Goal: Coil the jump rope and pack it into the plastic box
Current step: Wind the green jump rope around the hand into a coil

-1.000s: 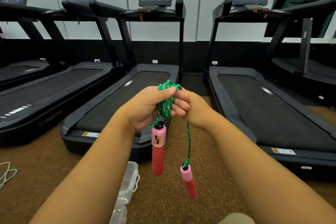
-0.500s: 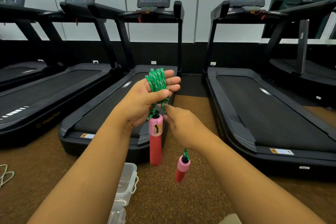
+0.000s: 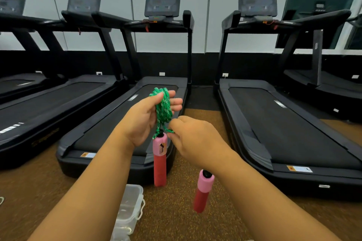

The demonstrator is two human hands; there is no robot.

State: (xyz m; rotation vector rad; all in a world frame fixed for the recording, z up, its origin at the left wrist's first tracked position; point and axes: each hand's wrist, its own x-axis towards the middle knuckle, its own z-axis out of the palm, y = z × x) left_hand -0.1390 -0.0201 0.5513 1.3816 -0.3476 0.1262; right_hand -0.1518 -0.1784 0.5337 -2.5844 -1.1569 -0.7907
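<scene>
1. State now: my left hand (image 3: 146, 117) has the green rope (image 3: 163, 108) bundled in loops across the palm, thumb over the top, fingers only half curled, so a loose grip w/ the loops sticking out above. One pink handle (image 3: 160, 159) hangs straight down from the bottom of the bundle.
2. My right hand (image 3: 193, 139) is just below-right of the bundle, fingertips pinched on a strand near the base. The second handle (image 3: 203, 190) dangles under that wrist; the rope between it and my fingers is hidden behind the hand.
3. Plastic box (image 3: 130, 203) sits on the floor under my left forearm, well apart from the rope. Can't tell if it's open or lidded; part is cut off by my arm. Nothing packed yet.
4. Risk: left grip is slack. If I tug the strand hard w/ the right, loops could slide off the fingers & the coil falls apart.
5. Risk: both handles hang free, so they'll prob. swing & pull the loops downward.
6. Risk: last wrap left loose means the bundle springs open when I let go over the box.
7. Risk: handles look long vs. the box, so it may need angling or it won't sit inside.
</scene>
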